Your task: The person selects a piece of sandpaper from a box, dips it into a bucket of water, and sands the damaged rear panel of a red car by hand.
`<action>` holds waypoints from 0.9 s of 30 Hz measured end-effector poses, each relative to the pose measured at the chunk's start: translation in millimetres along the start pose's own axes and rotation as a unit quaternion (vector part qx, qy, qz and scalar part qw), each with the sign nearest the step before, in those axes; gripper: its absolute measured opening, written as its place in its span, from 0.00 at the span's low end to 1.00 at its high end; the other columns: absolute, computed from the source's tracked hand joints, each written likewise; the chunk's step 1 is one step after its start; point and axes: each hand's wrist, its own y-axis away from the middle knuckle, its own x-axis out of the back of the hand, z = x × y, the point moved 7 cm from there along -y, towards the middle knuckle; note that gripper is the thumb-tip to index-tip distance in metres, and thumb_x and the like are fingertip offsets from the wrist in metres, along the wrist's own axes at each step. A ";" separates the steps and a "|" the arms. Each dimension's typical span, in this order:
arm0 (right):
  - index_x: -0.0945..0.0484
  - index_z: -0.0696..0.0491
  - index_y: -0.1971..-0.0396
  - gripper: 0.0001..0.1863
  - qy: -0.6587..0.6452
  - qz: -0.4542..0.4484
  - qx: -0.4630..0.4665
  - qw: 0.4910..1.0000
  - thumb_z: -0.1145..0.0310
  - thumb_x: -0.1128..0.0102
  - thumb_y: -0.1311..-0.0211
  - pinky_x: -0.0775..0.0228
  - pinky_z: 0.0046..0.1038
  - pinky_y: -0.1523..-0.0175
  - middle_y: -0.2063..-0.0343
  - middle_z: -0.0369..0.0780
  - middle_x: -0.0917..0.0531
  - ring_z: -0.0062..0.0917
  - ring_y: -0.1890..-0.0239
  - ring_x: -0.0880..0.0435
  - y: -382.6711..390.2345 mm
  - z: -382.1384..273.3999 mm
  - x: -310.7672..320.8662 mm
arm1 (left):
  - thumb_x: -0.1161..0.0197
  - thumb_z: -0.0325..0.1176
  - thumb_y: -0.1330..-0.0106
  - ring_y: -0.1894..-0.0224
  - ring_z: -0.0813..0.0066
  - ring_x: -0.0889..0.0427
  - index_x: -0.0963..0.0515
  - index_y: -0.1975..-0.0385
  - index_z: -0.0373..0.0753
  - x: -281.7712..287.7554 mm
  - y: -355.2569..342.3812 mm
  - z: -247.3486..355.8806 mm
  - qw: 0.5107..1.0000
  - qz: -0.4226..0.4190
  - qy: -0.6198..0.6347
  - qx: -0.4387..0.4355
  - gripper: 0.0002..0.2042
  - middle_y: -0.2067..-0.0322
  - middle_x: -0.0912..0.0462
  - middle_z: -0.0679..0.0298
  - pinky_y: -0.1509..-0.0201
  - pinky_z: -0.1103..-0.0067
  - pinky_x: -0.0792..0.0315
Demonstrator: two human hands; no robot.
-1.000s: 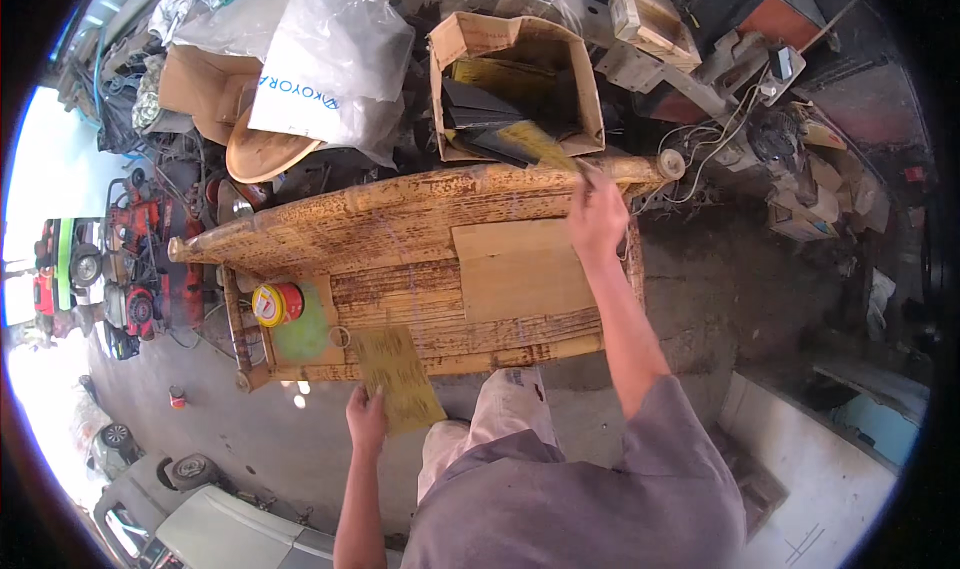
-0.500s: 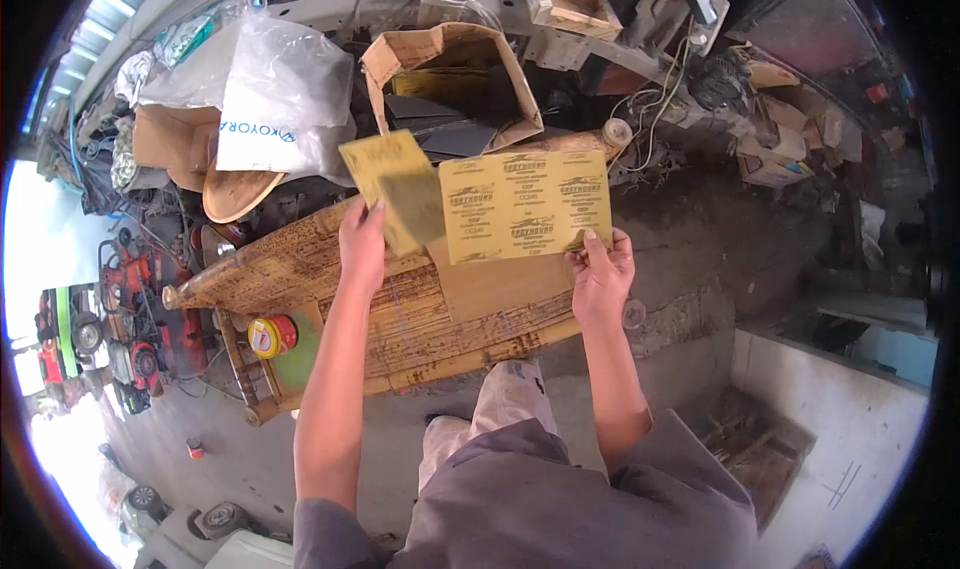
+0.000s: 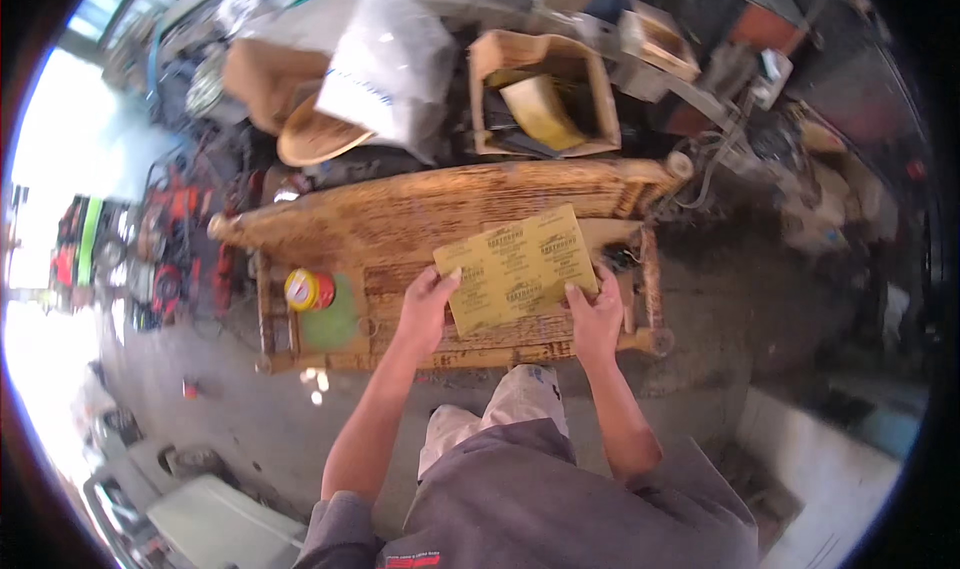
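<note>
my left hand (image 3: 425, 311), nearly closed, pinches printed yellow sheet (image 3: 515, 274) at its 9 o'clock edge; my right hand (image 3: 597, 316), likewise nearly closed, pinches 4 o'clock corner. sheet is above bamboo bench (image 3: 330, 216). from sheet: yellow-and-red tin (image 3: 309, 290) on bench, 9 o'clock; past bench, open carton (image 3: 497, 51) holding curved sheet (image 3: 545, 111), 12 o'clock.

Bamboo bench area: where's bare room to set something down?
Bare slats lie between the green patch and left hand; bare floor, between bench and pale vehicle. The held yellow sheet hides mid-bench. Crowded: behind the backrest, by carton and plastic bag.
</note>
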 end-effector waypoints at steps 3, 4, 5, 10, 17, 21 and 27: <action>0.21 0.57 0.43 0.19 0.214 -0.133 0.093 0.963 0.74 0.34 0.34 0.21 0.31 0.53 0.56 0.39 0.14 0.29 0.61 0.14 49.8 -5.6 -61.3 | 0.44 0.43 0.20 0.59 0.81 0.15 0.23 0.44 0.39 70.4 68.8 -17.9 0.991 0.107 -0.002 -0.080 0.15 0.55 0.15 0.68 0.59 0.76 0.18; 0.20 0.57 0.43 0.20 0.280 -0.199 0.104 0.933 0.76 0.34 0.35 0.21 0.31 0.50 0.54 0.39 0.14 0.28 0.59 0.15 72.3 -3.9 -86.1 | 0.42 0.39 0.20 0.61 0.84 0.16 0.22 0.46 0.39 90.2 92.5 -23.7 0.988 0.122 0.028 -0.094 0.12 0.57 0.15 0.70 0.61 0.79 0.18; 0.20 0.57 0.43 0.20 0.295 -0.223 0.144 0.918 0.76 0.34 0.35 0.21 0.31 0.50 0.54 0.39 0.14 0.28 0.59 0.15 96.0 -9.2 -106.5 | 0.42 0.39 0.20 0.61 0.84 0.16 0.22 0.46 0.39 111.1 117.1 -30.7 0.984 0.155 0.025 -0.088 0.12 0.57 0.15 0.70 0.61 0.79 0.18; 0.17 0.51 0.44 0.31 0.332 -0.439 0.477 0.685 0.73 0.30 0.55 0.26 0.41 0.44 0.44 0.44 0.20 0.39 0.46 0.21 269.7 -26.8 -218.5 | 0.47 0.43 0.18 0.65 0.86 0.15 0.22 0.46 0.40 197.2 249.1 -56.5 0.946 0.250 0.140 -0.153 0.14 0.60 0.14 0.70 0.62 0.80 0.18; 0.16 0.51 0.45 0.27 0.282 -0.509 0.586 0.564 0.70 0.31 0.50 0.31 0.38 0.41 0.44 0.42 0.21 0.35 0.46 0.23 491.9 11.5 -291.3 | 0.49 0.45 0.17 0.62 0.84 0.14 0.22 0.46 0.40 313.0 452.3 -124.1 0.881 0.362 0.209 -0.222 0.16 0.60 0.14 0.70 0.58 0.79 0.16; 0.16 0.52 0.45 0.26 0.243 -0.572 0.614 0.488 0.70 0.33 0.49 0.32 0.38 0.41 0.45 0.41 0.21 0.35 0.45 0.24 610.8 35.4 -319.1 | 0.44 0.39 0.19 0.62 0.85 0.16 0.20 0.46 0.38 368.8 557.2 -166.7 0.840 0.439 0.186 -0.257 0.14 0.61 0.14 0.71 0.59 0.81 0.19; 0.16 0.52 0.46 0.27 0.183 -0.711 0.560 0.384 0.68 0.31 0.52 0.36 0.42 0.38 0.48 0.40 0.21 0.37 0.45 0.24 744.3 41.2 -355.8 | 0.39 0.34 0.21 0.61 0.86 0.21 0.17 0.46 0.33 430.8 680.8 -208.2 0.755 0.552 0.132 -0.328 0.13 0.60 0.14 0.71 0.56 0.83 0.23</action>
